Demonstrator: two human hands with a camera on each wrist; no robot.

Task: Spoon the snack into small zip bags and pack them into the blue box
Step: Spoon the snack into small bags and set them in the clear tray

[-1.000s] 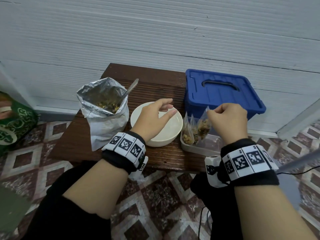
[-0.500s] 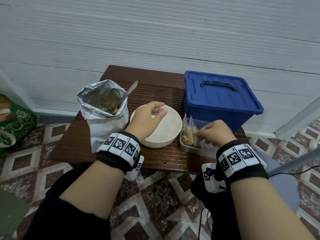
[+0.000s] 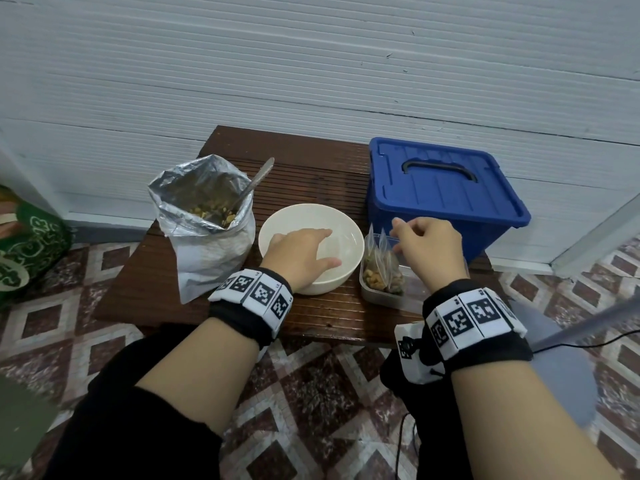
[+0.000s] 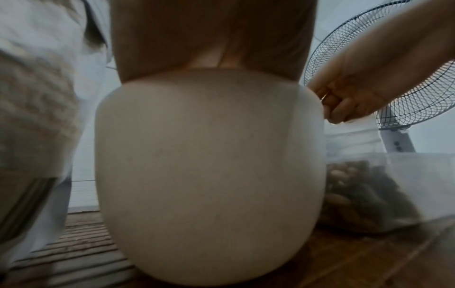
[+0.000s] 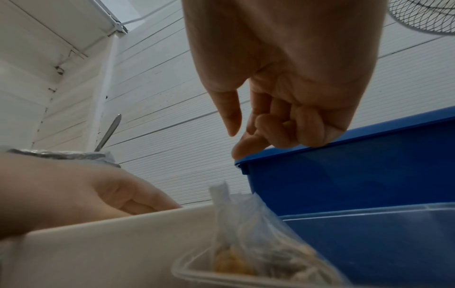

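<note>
My left hand [image 3: 308,249] reaches into the white bowl [image 3: 311,208] at the table's middle, fingers straight; what they touch is hidden. Hovering just over the clear tray [image 3: 377,298], my right hand [image 3: 427,245] holds nothing, and the right wrist view shows its thumb and forefinger [image 5: 242,149] apart with the other fingers curled. Several filled small zip bags [image 3: 381,271] stand in that tray. Behind it sits the blue box [image 3: 443,188] with its lid closed. An open foil snack bag [image 3: 207,244] stands at the left, a metal spoon [image 3: 258,180] sticking out of it.
The low brown slatted table [image 3: 311,161] stands against a white panelled wall. A standing fan [image 4: 393,78] is off to the right. A green bag [image 3: 27,244] lies on the patterned tile floor at the left. My knees are under the table's near edge.
My right hand lowered a filled zip bag into the clear tray, let go of it and rose slightly. My left hand moved from above the bowl down into it.
</note>
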